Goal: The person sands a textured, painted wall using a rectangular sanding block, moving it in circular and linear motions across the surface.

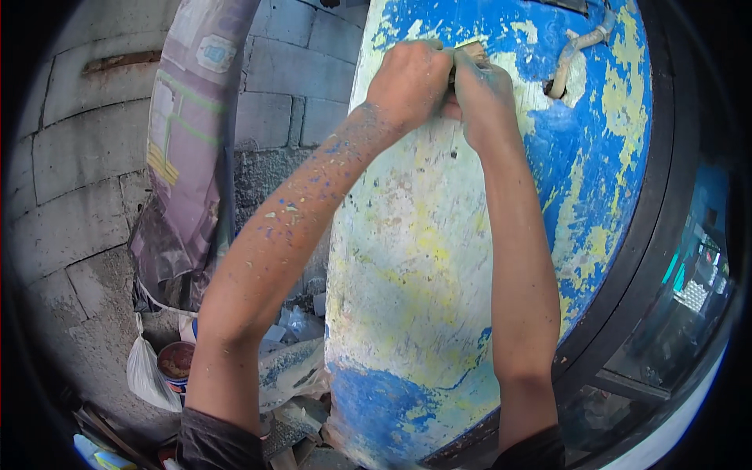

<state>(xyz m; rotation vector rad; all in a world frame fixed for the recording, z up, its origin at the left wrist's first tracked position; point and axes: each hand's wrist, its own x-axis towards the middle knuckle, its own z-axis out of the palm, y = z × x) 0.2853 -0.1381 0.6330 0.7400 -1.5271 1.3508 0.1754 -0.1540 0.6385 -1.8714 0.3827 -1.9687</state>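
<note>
Tan, narrow piece (473,52) was in the right hand (486,92), thumb over it, fingers closed around it; most of it was covered, so couldn't tell what kind of thing. Left hand (409,82) was curled into a fist just beside it; grip hidden behind the knuckles, couldn't tell if it had hold of the same piece. Left forearm (258,258) was speckled with blue and yellowish flakes (291,208); right forearm (525,274) looked much cleaner. Panel (415,235) sat under both hands, running from past the knuckles back toward the body; contact unclear. Between the forearms it was mostly whitish with yellow smears; right of the right hand it was blue with pale yellow patches, and blue again at the end nearest the body. Bent tan tube-like part (580,55) came out of a hole in the panel, right of the right hand. Dark curved frame (627,286) bordered the panel farther right. Well left of the left hand, a lavender printed sheet (188,117) hung in front of a grey block wall (94,172). Nearer the body, left of the left forearm: white bag (153,380), with a reddish-lined tub (176,359) beside it.
</note>
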